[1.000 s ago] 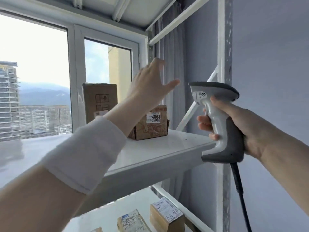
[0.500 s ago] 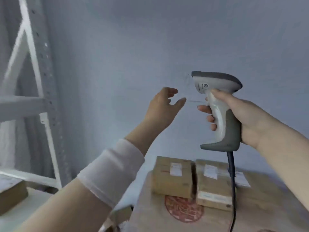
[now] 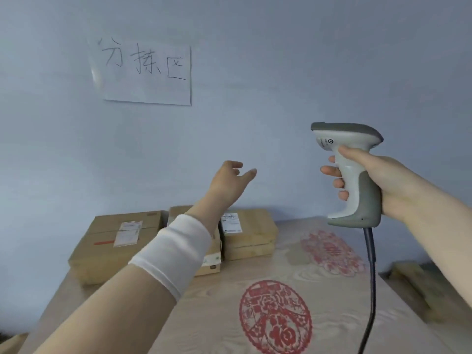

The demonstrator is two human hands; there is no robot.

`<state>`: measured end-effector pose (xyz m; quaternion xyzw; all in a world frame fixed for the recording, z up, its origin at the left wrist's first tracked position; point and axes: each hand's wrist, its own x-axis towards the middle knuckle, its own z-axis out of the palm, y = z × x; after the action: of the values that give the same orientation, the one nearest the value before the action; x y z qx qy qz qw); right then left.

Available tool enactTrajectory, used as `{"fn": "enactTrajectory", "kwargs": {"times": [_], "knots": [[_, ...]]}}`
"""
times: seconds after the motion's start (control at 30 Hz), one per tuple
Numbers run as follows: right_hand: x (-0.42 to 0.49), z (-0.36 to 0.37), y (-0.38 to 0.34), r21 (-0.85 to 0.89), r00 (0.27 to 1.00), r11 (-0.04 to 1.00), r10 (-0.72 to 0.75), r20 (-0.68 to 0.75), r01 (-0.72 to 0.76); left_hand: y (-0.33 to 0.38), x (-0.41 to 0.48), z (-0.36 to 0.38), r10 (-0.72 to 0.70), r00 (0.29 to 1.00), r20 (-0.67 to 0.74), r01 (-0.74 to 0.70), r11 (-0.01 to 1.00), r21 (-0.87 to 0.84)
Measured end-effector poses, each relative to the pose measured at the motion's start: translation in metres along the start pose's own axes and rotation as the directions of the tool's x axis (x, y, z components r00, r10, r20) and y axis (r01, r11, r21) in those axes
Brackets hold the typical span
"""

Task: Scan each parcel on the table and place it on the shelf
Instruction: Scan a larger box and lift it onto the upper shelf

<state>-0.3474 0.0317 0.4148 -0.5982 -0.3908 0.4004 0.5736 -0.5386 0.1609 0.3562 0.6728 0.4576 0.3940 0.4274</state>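
Three cardboard parcels stand in a row along the far edge of the table (image 3: 306, 302): a large one (image 3: 115, 246) on the left, a middle one (image 3: 209, 261) mostly hidden behind my left forearm, and a smaller one (image 3: 247, 233) on the right, each with a white label. My left hand (image 3: 229, 185) hovers in the air above the middle parcel with relaxed fingers, holding nothing. My right hand (image 3: 370, 180) grips the handle of a grey and white barcode scanner (image 3: 350, 175), held upright well above the table, its cable hanging down. The shelf is out of view.
A white paper sign (image 3: 145, 72) with handwritten characters hangs on the blue-grey wall. The table cover carries red round ornaments (image 3: 275, 315). A blurred brown object (image 3: 419, 277) lies beyond the table's right edge, and a cardboard corner (image 3: 10, 343) shows at bottom left.
The view has swung from the shelf by the window over to the table with the parcels. My empty left hand came off the shelf and now hovers above the parcels; the scanner stays in my right hand.
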Motion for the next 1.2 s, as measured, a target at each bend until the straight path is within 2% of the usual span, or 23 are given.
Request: {"fn": "enactTrajectory", "kwargs": {"times": [0.17, 0.33, 0.6, 0.73, 0.93, 1.1, 1.2], "knots": [[0.087, -0.038, 0.029, -0.055, 0.996, 0.995, 0.076, -0.05, -0.079, -0.066, 0.08, 0.053, -0.145, 0.989, -0.007, 0.144, 0.983, -0.117], [0.188, -0.048, 0.075, -0.055, 0.973, 0.973, 0.22, -0.062, -0.224, -0.148, 0.144, 0.096, -0.351, 0.935, -0.04, 0.343, 0.93, -0.134], [0.319, -0.031, 0.201, 0.028, 0.907, 0.907, 0.421, -0.02, -0.42, -0.259, 0.201, 0.151, -0.662, 0.732, -0.161, 0.646, 0.75, -0.145], [0.37, -0.023, 0.27, -0.001, 0.911, 0.912, 0.409, -0.046, -0.409, -0.306, 0.218, 0.163, -0.699, 0.679, -0.225, 0.664, 0.716, -0.218], [0.419, -0.019, 0.361, -0.122, 0.908, 0.905, 0.386, -0.163, -0.406, -0.355, 0.231, 0.171, -0.69, 0.669, -0.275, 0.62, 0.723, -0.305], [0.432, -0.015, 0.398, -0.029, 0.872, 0.873, 0.483, -0.078, -0.487, -0.363, 0.236, 0.173, -0.76, 0.627, -0.168, 0.629, 0.622, -0.466], [0.436, -0.017, 0.403, 0.002, 0.864, 0.865, 0.501, -0.051, -0.501, -0.362, 0.237, 0.175, -0.769, 0.621, -0.152, 0.615, 0.598, -0.514]]}}
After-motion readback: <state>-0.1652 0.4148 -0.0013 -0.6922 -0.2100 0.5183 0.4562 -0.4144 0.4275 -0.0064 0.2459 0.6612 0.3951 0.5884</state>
